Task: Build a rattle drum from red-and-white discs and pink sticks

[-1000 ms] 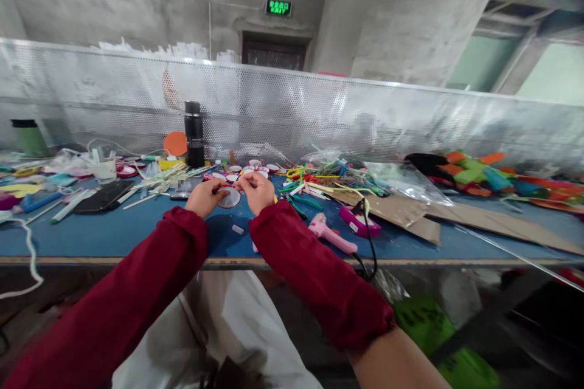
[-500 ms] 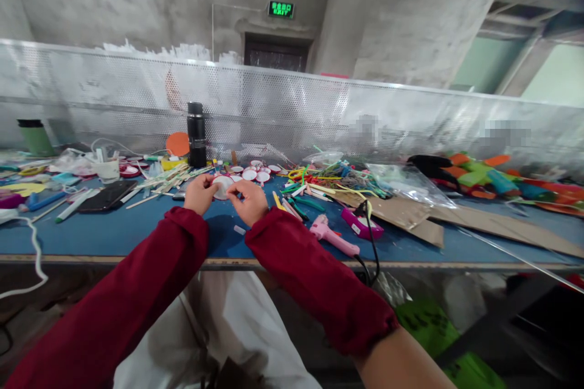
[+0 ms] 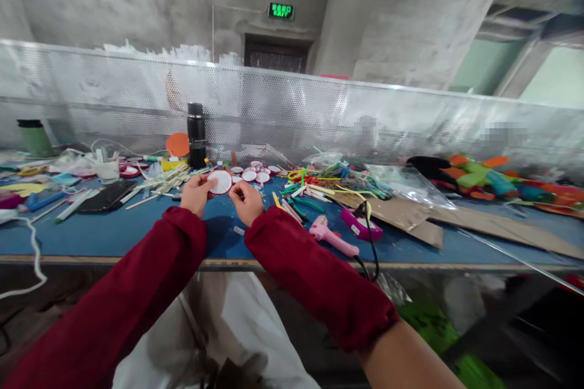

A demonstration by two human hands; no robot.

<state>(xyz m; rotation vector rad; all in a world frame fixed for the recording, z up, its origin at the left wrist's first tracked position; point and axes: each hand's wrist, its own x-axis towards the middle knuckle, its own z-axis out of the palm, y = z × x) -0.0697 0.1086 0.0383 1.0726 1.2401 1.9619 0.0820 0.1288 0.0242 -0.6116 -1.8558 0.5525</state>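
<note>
Head view: left hand (image 3: 195,193) holds red-rimmed disc (image 3: 221,182); green-lettered sign (image 3: 281,10) reads "EXIT".

Left hand (image 3: 196,196) pinching | right hand (image 3: 247,202) curled | forearms (image 3: 404,355) angled inward

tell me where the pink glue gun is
In the head view, the glue gun lies right of centre near the front edge of the table, between the right sleeve and the purple case.
</note>
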